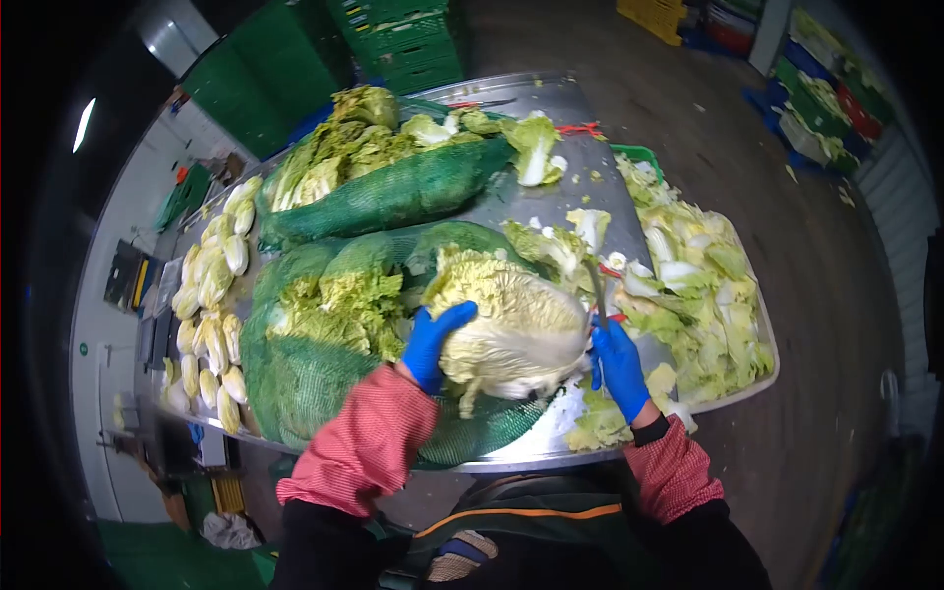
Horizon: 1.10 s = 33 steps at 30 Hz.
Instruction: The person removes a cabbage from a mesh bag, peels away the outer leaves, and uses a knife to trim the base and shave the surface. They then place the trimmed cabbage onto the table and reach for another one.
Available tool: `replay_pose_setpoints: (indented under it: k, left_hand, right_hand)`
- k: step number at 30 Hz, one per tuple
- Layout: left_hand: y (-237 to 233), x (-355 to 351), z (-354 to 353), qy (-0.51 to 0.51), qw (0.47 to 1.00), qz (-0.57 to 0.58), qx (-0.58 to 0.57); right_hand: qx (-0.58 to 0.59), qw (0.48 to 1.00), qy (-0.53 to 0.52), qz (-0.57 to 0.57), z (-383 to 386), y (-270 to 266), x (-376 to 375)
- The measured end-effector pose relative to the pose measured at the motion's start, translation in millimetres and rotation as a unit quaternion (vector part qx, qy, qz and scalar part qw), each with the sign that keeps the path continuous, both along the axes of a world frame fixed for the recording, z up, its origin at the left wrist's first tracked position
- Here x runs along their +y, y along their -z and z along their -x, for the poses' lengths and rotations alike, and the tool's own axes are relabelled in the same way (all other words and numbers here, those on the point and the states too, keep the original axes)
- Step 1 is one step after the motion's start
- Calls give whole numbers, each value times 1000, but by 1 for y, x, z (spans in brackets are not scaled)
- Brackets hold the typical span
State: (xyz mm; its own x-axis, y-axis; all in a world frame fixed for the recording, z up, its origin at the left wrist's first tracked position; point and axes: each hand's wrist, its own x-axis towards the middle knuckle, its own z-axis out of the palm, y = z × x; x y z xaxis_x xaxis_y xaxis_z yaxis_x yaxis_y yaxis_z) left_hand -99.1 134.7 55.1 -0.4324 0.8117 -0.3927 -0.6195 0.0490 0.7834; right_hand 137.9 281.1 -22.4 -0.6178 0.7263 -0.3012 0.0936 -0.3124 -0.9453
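Observation:
A large napa cabbage [511, 320], pale and wrinkled, lies on its side in front of me. Its leafy end is toward the left and its white base toward the right. My left hand [438, 344], in a blue glove, grips its near left side. In my blue-gloved right hand [618, 364] is a knife [598, 295], its blade pointing up and away beside the cabbage's base. Under and behind the cabbage spreads a green mesh sack [305, 383] with more leafy heads [344, 310] in its opening. Loose leaves [595, 418] lie below my right hand.
A second mesh sack [393, 202] of cabbages lies farther back on the metal table [600, 182]. Trimmed heads [211, 270] are lined up at the left. A bin [772, 369] heaped with leaves [698, 285] stands at the right. Green crates [408, 44] are stacked behind.

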Motion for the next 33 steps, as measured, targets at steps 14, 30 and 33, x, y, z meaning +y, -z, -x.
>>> replay_pose_setpoints:
  k: [14,30,33]
  left_hand:
    - [59,87,-37,221,687,65,689]
    - [91,72,-67,228,763,183,577]
    - [96,71,-67,222,763,183,579]
  right_hand:
    - [-80,997,15,-10,-59,57,38]
    - [-310,853,-114,-404,-74,47,24]
    - [-349,830,-125,-417,-67,64,29]
